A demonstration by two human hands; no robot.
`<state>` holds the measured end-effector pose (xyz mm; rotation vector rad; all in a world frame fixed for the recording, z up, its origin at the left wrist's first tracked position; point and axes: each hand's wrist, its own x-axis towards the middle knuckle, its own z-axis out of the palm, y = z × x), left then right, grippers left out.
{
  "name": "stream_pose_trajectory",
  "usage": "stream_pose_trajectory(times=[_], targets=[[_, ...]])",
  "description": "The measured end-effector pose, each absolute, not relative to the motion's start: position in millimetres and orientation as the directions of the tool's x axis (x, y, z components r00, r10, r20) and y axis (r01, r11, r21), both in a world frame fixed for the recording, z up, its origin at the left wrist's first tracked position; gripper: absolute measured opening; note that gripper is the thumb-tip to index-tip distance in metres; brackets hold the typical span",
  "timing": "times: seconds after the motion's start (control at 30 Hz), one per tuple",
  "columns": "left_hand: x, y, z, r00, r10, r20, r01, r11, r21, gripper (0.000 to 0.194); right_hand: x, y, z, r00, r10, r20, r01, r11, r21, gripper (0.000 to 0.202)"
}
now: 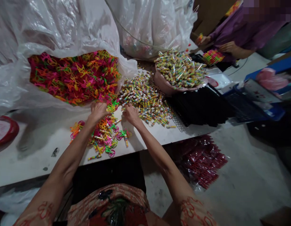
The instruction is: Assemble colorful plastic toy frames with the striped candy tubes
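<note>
My left hand (98,111) is curled closed at the front lip of a white plastic bag (53,102), beside small neon plastic pieces (111,106); what its fingers hold is hidden. A short way to the right, my right hand (131,113) is closed with fingertips together at the left edge of a heap of small, clear-ended tubes (145,95). Whatever it pinches is too small to make out. Many loops and figures in pink, orange, yellow and green (77,75) fill the bag. Between my forearms lies a mixed pile of plastic pieces and tubes (105,133).
A pink basin (163,84) heaped with tubes stands behind black material (202,105). Blue crates (244,103) are at right, a red-rimmed container (12,130) at far left. Red packets (204,160) hang below the white table (41,157). Another person in purple (244,31) handles colourful pieces.
</note>
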<state>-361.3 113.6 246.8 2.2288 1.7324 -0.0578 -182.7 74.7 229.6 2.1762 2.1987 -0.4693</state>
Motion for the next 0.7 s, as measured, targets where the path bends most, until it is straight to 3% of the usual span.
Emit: stream_pose_trajectory(times=[0.07,0.17,0.33,0.43,0.5,0.6,0.7], targets=[[-362,123,235,0.303,0.917,-0.259,0.937,-0.238,0.254,0.021,-186,83,225,-0.039,0.971,-0.237,0.987,0.0,-0.162,0.038],[-377,127,227,0.306,0.925,-0.225,0.879,-0.184,0.439,0.022,-186,87,217,-0.077,0.971,-0.228,0.988,0.043,-0.151,0.039],[-402,122,230,0.232,0.965,-0.119,0.633,-0.056,0.772,0.025,-179,88,216,-0.127,0.97,-0.21,0.984,0.097,-0.149,0.042],[-409,116,233,0.176,0.977,-0.117,0.5,0.014,0.866,0.03,-175,84,227,-0.159,0.959,-0.235,0.982,0.128,-0.142,0.042],[-415,112,233,0.109,0.987,-0.116,0.546,0.038,0.837,0.027,-171,80,233,-0.156,0.956,-0.249,0.983,0.124,-0.139,0.043],[-424,107,232,0.014,0.997,-0.078,0.786,0.037,0.617,0.028,-168,72,236,-0.153,0.96,-0.235,0.979,0.115,-0.168,0.042],[-420,105,230,0.084,0.994,-0.067,0.892,-0.045,0.45,0.032,-172,66,228,-0.158,0.963,-0.217,0.967,0.107,-0.23,0.043]])
